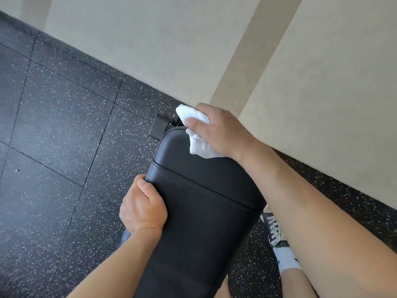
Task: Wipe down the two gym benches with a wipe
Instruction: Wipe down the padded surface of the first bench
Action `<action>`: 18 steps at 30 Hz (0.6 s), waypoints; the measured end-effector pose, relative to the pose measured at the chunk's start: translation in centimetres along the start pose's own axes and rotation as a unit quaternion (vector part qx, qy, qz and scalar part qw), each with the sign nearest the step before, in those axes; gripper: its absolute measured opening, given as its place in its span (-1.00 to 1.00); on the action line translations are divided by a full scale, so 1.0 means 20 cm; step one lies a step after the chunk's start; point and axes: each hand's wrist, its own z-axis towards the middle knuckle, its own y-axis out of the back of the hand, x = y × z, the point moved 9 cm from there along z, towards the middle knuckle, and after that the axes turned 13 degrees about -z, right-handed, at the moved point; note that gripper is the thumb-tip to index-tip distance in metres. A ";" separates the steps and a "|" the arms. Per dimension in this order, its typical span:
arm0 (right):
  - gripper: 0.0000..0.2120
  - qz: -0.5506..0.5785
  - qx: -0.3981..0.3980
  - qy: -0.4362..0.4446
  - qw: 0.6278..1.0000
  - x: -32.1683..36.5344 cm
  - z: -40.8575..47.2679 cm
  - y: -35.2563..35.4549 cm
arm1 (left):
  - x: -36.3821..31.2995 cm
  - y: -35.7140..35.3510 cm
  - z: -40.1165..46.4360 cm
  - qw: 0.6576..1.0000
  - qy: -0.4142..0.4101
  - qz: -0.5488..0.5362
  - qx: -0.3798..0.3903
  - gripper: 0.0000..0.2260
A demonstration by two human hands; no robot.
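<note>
Black vinyl gym bench pad (199, 222), stitched across with a seam, running from the lower centre up toward twelve o'clock and ending in a rounded far end. Beyond that end, at about eleven o'clock of the pad, a black frame foot (158, 126) resting on the floor.

White wipe (196, 131), crumpled, pressed against the pad's far end at its one o'clock corner, one fold poking up past the fingers and another trailing down onto the vinyl. Right hand (219, 131) grasping the wipe, fingers curled over it, thumb laid across its front, forearm reaching in from the lower right.

Left hand (142, 208) clenched round the pad's left edge at about nine o'clock, just below the seam, thumb on top of the vinyl and fingers tucked under the side.

Dark rubber floor tiles (60, 130) flecked with white, spreading across the left half and under the bench. Pale wall (171, 44) along the top and right, meeting the floor on a diagonal. At four o'clock of the pad, a dark laced sneaker (275, 231) with a white sock (286, 260) above it, standing on the floor just beside the bench.
</note>
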 end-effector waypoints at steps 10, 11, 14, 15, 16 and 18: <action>-0.59 0.047 -0.067 -0.040 0.996 -0.52 -0.52 0.18 | 0.01 0.00 0.01 1.000 -0.022 0.011 -0.007 -0.41; -0.60 0.036 -0.076 -0.041 0.996 -0.51 -0.51 0.18 | 0.01 0.00 0.01 1.000 -0.023 0.012 -0.008 -0.40; -0.65 0.002 -0.054 -0.034 0.998 -0.39 -0.37 0.15 | 0.00 -0.01 0.01 0.999 -0.027 0.016 -0.011 -0.42; -0.65 -0.008 -0.037 -0.030 0.999 -0.33 -0.31 0.13 | 0.00 -0.01 0.01 0.999 -0.029 0.018 -0.013 -0.44; -0.67 -0.011 -0.024 -0.023 0.999 -0.27 -0.24 0.11 | 0.00 -0.01 0.01 0.999 -0.032 0.020 -0.015 -0.44; -0.64 -0.013 -0.004 -0.004 1.000 -0.15 -0.14 0.07 | 0.00 0.00 0.01 0.999 -0.033 0.021 -0.020 -0.45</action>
